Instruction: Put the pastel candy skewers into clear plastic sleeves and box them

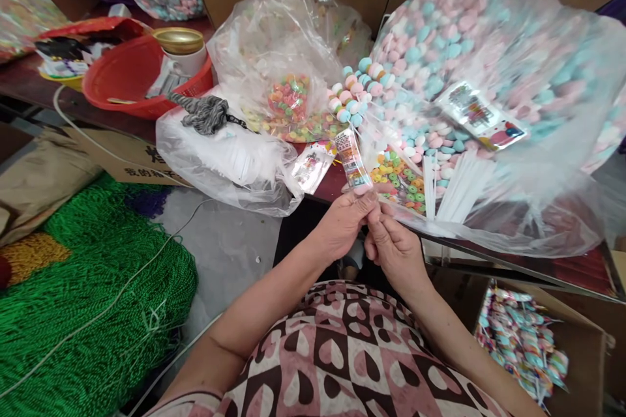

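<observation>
My left hand (342,228) is closed around the lower end of a small printed candy packet (351,156), which points up and away from me. Close against it, my right hand (397,246) is pinched at the packet's bottom; whatever lies between its fingertips is hidden. Just left of the packet, a silvery printed pouch (312,166) lies at the table's edge. Behind it, pink, white and blue candies threaded in strings (352,99) rest on the bags. White plastic sticks (460,189) lie to the right, beside ring-shaped candies (398,179).
A big clear bag of pastel candies (440,32) fills the right; another printed pouch (482,116) lies on it. Left are a white-filled plastic bag (235,159) and a red basket (117,94). Green cords (98,313) cover the floor. A carton (581,365) holds wrapped candies below right.
</observation>
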A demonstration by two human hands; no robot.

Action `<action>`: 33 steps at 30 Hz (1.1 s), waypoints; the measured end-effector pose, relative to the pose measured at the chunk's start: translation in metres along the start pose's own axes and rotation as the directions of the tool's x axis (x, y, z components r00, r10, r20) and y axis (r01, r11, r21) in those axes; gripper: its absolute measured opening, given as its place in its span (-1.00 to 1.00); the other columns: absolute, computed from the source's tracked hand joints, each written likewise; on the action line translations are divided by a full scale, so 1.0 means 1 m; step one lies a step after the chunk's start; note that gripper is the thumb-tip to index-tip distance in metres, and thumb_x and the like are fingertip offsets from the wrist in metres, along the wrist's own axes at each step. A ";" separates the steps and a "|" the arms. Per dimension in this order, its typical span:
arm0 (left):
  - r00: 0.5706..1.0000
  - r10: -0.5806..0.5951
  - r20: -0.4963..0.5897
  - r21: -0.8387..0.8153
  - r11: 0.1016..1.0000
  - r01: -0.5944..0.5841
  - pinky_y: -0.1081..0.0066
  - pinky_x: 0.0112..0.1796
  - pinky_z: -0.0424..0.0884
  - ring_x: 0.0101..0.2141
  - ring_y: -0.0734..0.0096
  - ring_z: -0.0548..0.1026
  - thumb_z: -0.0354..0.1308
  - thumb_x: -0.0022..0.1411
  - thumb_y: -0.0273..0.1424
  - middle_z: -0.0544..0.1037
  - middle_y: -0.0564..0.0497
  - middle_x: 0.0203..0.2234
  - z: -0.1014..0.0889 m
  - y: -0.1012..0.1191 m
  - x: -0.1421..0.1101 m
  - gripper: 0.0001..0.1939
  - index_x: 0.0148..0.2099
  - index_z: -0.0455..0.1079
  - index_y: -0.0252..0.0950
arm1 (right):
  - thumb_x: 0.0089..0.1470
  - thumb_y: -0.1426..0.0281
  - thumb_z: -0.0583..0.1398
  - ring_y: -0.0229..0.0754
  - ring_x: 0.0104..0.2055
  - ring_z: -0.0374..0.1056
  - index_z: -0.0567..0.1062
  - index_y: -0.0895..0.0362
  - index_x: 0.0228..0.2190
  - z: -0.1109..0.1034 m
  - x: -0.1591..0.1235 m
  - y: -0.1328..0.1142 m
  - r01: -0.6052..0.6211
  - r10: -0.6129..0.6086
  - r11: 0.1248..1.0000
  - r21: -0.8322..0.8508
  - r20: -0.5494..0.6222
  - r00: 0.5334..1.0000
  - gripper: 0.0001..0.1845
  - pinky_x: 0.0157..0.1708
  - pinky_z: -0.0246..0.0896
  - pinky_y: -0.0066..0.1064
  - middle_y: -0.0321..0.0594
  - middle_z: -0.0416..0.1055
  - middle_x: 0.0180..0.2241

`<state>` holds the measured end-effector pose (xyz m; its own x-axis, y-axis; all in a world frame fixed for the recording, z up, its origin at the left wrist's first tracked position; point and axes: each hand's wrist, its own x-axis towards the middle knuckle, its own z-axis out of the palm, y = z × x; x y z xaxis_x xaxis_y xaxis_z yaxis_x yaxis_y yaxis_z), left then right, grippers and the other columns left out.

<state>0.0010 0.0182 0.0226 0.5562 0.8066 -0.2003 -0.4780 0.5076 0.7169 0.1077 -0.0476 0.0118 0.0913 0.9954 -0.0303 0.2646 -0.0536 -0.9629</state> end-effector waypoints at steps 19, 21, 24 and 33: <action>0.914 -0.197 0.355 0.152 0.977 0.151 0.32 -0.38 0.38 -0.66 0.50 0.25 0.15 0.18 0.04 0.13 0.24 -0.71 -0.002 -0.007 -0.025 -0.57 -0.30 0.29 -0.25 | -0.15 0.14 0.43 -0.03 -0.15 0.53 0.60 0.02 -0.27 -0.020 0.026 -0.018 -0.148 0.113 0.766 0.626 0.095 0.989 -0.63 -0.02 0.40 -0.12 -0.20 0.60 -0.30; 0.990 0.019 0.137 0.485 0.870 -0.084 0.28 -0.24 0.37 -0.52 0.41 0.37 0.07 0.28 -0.08 0.29 0.15 -0.61 -0.008 -0.003 -0.024 -0.67 -0.17 0.33 -0.25 | -0.19 0.23 0.45 -0.08 -0.16 0.52 0.57 0.01 -0.27 -0.011 0.029 -0.014 -0.007 0.102 0.824 0.567 -0.137 0.985 -0.63 -0.04 0.41 -0.16 -0.23 0.60 -0.23; 0.956 0.290 0.053 0.780 0.585 -0.221 0.28 -0.15 0.32 -0.31 0.26 0.46 0.06 0.28 -0.22 0.44 0.01 -0.44 -0.016 -0.001 -0.022 -0.80 -0.19 0.37 -0.23 | -0.15 0.30 0.44 -0.14 -0.17 0.50 0.54 0.02 -0.24 -0.003 0.035 -0.016 0.161 -0.013 0.903 0.398 -0.349 0.937 -0.63 -0.05 0.39 -0.21 -0.27 0.59 -0.23; 0.934 0.313 -0.174 0.200 0.940 -0.277 0.48 -0.45 0.30 -0.70 0.62 0.12 0.13 0.25 -0.08 0.11 0.26 -0.75 -0.047 0.028 -0.019 -0.66 -0.36 0.30 -0.25 | 0.21 0.22 0.13 -0.03 -0.12 0.46 0.57 0.07 -0.18 -0.016 0.116 -0.035 0.224 -0.164 0.769 -0.599 0.153 0.974 -0.71 -0.10 0.30 -0.20 -0.13 0.58 -0.15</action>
<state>-0.0548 0.0317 0.0147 0.2516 0.9646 -0.0792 -0.4676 0.1928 0.8627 0.1239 0.0684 0.0465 -0.1016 0.9910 0.0871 0.7987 0.1334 -0.5867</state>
